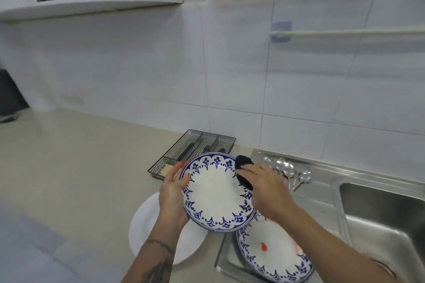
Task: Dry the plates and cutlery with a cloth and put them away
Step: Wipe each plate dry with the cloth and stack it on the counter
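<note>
The left hand holds the blue-patterned plate by its left rim, tilted above the surface — its grip is curled around the edge. The right hand presses a dark cloth on the plate's right rim, fingers closed around it — spoons lie just right of this plate, a wire cutlery tray behind it.

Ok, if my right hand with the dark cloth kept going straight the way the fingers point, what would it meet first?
Probably the wire cutlery tray. The right hand grips the dark cloth against the rim of the held plate, fingers pointing up-left. Depth is unclear, so it might pass above the tray towards the tiled wall.
</note>
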`<act>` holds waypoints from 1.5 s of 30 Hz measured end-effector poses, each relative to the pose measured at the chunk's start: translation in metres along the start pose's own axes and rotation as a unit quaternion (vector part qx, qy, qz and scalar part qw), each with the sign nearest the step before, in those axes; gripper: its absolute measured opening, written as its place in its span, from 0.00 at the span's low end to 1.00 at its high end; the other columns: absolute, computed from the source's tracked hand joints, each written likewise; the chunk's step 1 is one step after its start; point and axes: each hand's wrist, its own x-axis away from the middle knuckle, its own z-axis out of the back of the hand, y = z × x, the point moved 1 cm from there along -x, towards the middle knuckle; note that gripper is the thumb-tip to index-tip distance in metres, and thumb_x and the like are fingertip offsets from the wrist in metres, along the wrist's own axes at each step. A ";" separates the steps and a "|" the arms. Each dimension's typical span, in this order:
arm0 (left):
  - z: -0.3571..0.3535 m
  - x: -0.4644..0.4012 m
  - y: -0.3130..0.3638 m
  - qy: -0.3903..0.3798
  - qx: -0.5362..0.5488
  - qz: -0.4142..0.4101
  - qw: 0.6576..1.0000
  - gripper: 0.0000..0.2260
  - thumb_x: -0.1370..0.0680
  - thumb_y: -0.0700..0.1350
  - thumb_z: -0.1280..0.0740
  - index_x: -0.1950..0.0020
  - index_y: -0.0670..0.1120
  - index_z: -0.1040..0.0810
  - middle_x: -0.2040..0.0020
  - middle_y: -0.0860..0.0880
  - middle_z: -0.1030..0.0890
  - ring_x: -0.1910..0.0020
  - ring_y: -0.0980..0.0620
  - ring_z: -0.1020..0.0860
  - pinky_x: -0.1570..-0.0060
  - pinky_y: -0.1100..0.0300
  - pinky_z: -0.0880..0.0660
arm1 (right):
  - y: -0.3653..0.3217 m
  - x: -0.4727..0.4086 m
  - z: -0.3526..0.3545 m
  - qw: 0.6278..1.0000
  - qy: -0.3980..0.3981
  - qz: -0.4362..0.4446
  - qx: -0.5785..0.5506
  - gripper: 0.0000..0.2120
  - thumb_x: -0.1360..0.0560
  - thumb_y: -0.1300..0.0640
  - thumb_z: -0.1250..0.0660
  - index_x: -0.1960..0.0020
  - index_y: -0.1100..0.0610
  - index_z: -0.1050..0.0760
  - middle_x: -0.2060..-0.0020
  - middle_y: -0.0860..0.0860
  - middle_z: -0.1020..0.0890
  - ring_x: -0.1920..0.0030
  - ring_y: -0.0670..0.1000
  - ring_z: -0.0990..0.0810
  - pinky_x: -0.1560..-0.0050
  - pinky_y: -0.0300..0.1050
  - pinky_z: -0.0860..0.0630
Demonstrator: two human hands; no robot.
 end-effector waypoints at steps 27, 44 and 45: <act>0.158 -0.043 0.005 0.170 -0.225 -0.060 0.958 0.20 0.25 0.28 0.41 0.42 0.49 0.22 0.45 0.50 0.17 0.49 0.48 0.18 0.50 0.53 0.20 | -0.063 -0.019 -0.037 0.969 0.055 -0.133 -0.199 0.24 0.28 0.73 0.43 0.40 0.54 0.21 0.52 0.46 0.21 0.50 0.51 0.23 0.49 0.45 0.25; 0.055 -0.002 -0.041 -0.072 -0.465 -0.173 0.865 0.16 0.22 0.36 0.36 0.39 0.53 0.22 0.43 0.58 0.19 0.42 0.56 0.23 0.39 0.58 0.26 | -0.012 0.022 -0.008 0.953 0.072 -0.212 -0.203 0.25 0.28 0.72 0.43 0.39 0.52 0.21 0.46 0.45 0.23 0.51 0.51 0.22 0.48 0.53 0.22; 0.043 0.005 -0.056 -0.110 -0.470 -0.162 0.861 0.15 0.22 0.37 0.36 0.39 0.53 0.22 0.43 0.58 0.19 0.42 0.57 0.23 0.38 0.57 0.26 | -0.005 0.029 -0.005 0.952 0.072 -0.220 -0.199 0.25 0.28 0.72 0.43 0.39 0.52 0.22 0.45 0.46 0.22 0.49 0.51 0.22 0.47 0.52 0.22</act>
